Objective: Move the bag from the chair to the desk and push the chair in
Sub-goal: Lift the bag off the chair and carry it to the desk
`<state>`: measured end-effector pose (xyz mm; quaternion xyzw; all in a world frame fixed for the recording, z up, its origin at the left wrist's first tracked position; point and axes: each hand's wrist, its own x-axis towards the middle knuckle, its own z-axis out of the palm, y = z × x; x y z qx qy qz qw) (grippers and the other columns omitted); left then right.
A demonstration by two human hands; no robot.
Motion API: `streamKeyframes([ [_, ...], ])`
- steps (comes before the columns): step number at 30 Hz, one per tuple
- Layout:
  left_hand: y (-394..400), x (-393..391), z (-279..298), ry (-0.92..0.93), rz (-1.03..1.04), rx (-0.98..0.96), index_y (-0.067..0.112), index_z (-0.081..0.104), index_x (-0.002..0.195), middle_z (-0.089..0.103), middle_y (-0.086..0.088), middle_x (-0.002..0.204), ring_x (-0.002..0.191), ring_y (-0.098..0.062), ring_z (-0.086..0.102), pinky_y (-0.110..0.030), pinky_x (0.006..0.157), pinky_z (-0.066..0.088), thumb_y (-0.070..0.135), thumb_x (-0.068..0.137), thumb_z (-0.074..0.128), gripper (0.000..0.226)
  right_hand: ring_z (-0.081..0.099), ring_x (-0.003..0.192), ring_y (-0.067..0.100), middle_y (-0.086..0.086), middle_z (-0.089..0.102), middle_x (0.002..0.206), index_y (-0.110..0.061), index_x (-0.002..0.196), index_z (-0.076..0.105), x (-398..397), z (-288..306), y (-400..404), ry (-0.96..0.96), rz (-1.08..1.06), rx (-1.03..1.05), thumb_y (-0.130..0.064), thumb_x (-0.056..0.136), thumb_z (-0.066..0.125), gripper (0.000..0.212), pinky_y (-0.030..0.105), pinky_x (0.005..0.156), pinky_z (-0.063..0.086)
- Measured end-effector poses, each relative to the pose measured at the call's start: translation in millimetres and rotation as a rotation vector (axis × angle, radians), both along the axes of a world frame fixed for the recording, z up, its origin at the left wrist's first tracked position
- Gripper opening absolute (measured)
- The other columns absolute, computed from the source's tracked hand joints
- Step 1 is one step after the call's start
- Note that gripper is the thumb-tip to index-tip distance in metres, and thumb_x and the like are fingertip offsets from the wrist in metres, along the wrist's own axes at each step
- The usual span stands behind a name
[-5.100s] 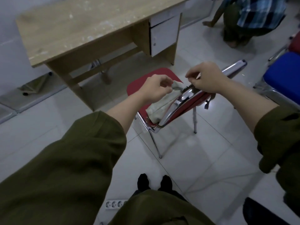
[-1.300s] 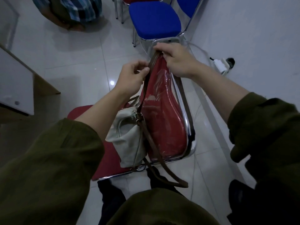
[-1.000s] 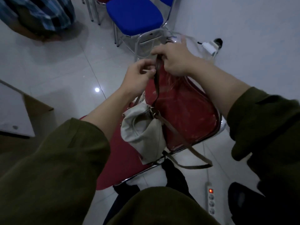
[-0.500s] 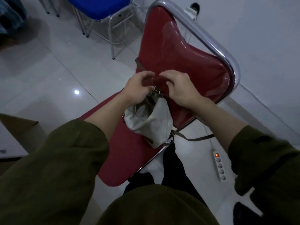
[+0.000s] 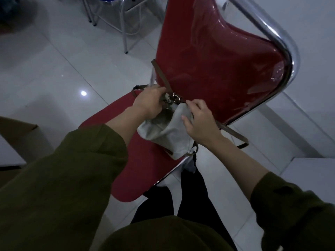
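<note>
Head view: against half a second ago, both hands have slid lower and a touch apart, and the red chair (image 5: 217,73) fills more of the picture, its chrome-framed backrest rising at upper right. The pale bag (image 5: 168,134) still sits on the seat, pushed up against the foot of the backrest. The left hand (image 5: 150,104) is curled closed around the bag's top by the metal rings, fingers tucked in. The right hand (image 5: 201,124) is half-closed, thumb and fingers pinching the bag's upper edge on the backrest side. So the bag lies directly beneath and between the two hands, touching both. The brown strap (image 5: 160,75) runs up the backrest's left edge, and another length trails out past the right wrist. At left, a desk corner (image 5: 16,134) shows, well apart.
</note>
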<state>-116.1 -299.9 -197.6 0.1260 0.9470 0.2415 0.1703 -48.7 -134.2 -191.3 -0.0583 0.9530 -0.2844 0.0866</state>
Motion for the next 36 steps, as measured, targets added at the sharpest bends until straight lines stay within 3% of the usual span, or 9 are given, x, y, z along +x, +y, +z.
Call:
streamKeyframes([
  [4, -21.0, 22.3, -3.3, 0.034, 0.108, 0.042, 0.007, 0.058, 0.099, 0.062, -0.016, 0.1, 0.093, -0.033, 0.057, -0.041, 0.077, 0.047, 0.016, 0.086, 0.053, 0.016, 0.036, 0.131, 0.034, 0.025, 0.038, 0.141, 0.0, 0.138, 0.028, 9.5, -2.2, -15.8, -0.146, 0.059, -0.024, -0.027, 0.085, 0.062, 0.068, 0.037, 0.11, 0.031],
  [8, -39.0, 44.6, 7.0, 0.02, 0.214, 0.046, 0.006, 0.058, 0.094, 0.055, -0.006, 0.085, 0.081, -0.024, 0.052, -0.036, 0.069, 0.039, 0.024, 0.089, 0.053, 0.019, 0.036, 0.134, 0.03, 0.02, 0.04, 0.143, -0.002, 0.14, 0.024, 19.5, -5.4, -42.1, -0.202, 0.073, -0.064, -0.021, 0.081, 0.067, 0.076, 0.034, 0.111, 0.03],
  [13, -77.6, 83.1, 17.1, -0.074, 0.334, 0.092, 0.007, 0.057, 0.098, 0.057, -0.005, 0.085, 0.08, -0.023, 0.052, -0.033, 0.069, 0.038, 0.03, 0.088, 0.053, 0.025, 0.059, 0.108, 0.032, 0.018, 0.066, 0.113, -0.012, 0.124, 0.051, 27.5, -2.3, -73.1, -0.165, 0.047, -0.097, -0.006, 0.082, 0.061, 0.043, 0.037, 0.096, 0.048],
  [16, -93.5, 108.6, 20.7, -0.134, 0.424, 0.144, 0.009, 0.056, 0.1, 0.057, -0.006, 0.085, 0.079, -0.023, 0.053, -0.035, 0.067, 0.039, 0.032, 0.088, 0.054, 0.026, 0.063, 0.098, 0.032, 0.012, 0.071, 0.099, -0.019, 0.105, 0.062, 25.5, -2.3, -85.0, -0.121, 0.118, -0.061, -0.009, 0.082, 0.058, 0.026, 0.045, 0.091, 0.048],
  [23, -132.4, 165.1, 21.4, -0.099, 0.557, 0.257, 0.013, 0.054, 0.092, 0.048, 0.003, 0.069, 0.063, -0.016, 0.045, -0.032, 0.061, 0.038, 0.031, 0.085, 0.059, 0.02, 0.066, 0.095, 0.022, 0.004, 0.075, 0.095, -0.018, 0.094, 0.07, 23.8, 6.7, -122.4, -0.11, 0.309, -0.225, -0.002, 0.078, 0.055, 0.027, 0.037, 0.09, 0.051],
  [26, -143.3, 178.5, 19.8, -0.022, 0.566, 0.263, 0.009, 0.054, 0.094, 0.051, -0.005, 0.082, 0.074, -0.019, 0.046, -0.034, 0.067, 0.039, 0.03, 0.079, 0.065, 0.027, 0.061, 0.073, 0.004, 0.003, 0.072, 0.082, -0.014, 0.089, 0.07, 15.7, 15.4, -137.0, -0.097, 0.447, -0.279, 0.005, 0.077, 0.049, 0.031, 0.014, 0.073, 0.046],
  [29, -146.1, 185.4, 15.5, 0.009, 0.603, 0.25, 0.01, 0.057, 0.101, 0.043, -0.005, 0.103, 0.09, -0.015, 0.043, -0.016, 0.075, 0.036, 0.033, 0.074, 0.07, 0.038, 0.054, 0.063, -0.005, 0.001, 0.066, 0.076, -0.01, 0.089, 0.07, 9.2, 16.1, -139.9, -0.097, 0.545, -0.282, 0.009, 0.076, 0.047, 0.033, 0.001, 0.063, 0.036],
  [33, -143.3, 193.0, 7.0, -0.118, 0.569, 0.262, 0.016, 0.042, 0.122, 0.025, -0.005, 0.136, 0.126, -0.024, 0.029, -0.028, 0.102, 0.029, 0.037, 0.057, 0.067, 0.072, 0.058, 0.099, 0.011, 0.008, 0.067, 0.109, -0.012, 0.109, 0.065, -3.1, 2.3, -132.9, -0.098, 0.538, -0.261, -0.001, 0.084, 0.053, 0.03, 0.019, 0.088, 0.043],
  [36, -142.1, 200.5, -3.0, -0.249, 0.566, 0.151, 0.02, 0.02, 0.137, 0.013, -0.005, 0.152, 0.137, -0.031, 0.012, -0.042, 0.111, 0.016, 0.032, 0.056, 0.069, 0.096, 0.05, 0.121, 0.02, 0.012, 0.056, 0.13, -0.011, 0.126, 0.052, -11.6, -3.1, -122.3, -0.175, 0.642, -0.204, 0.003, 0.077, 0.051, 0.051, 0.023, 0.101, 0.037],
])
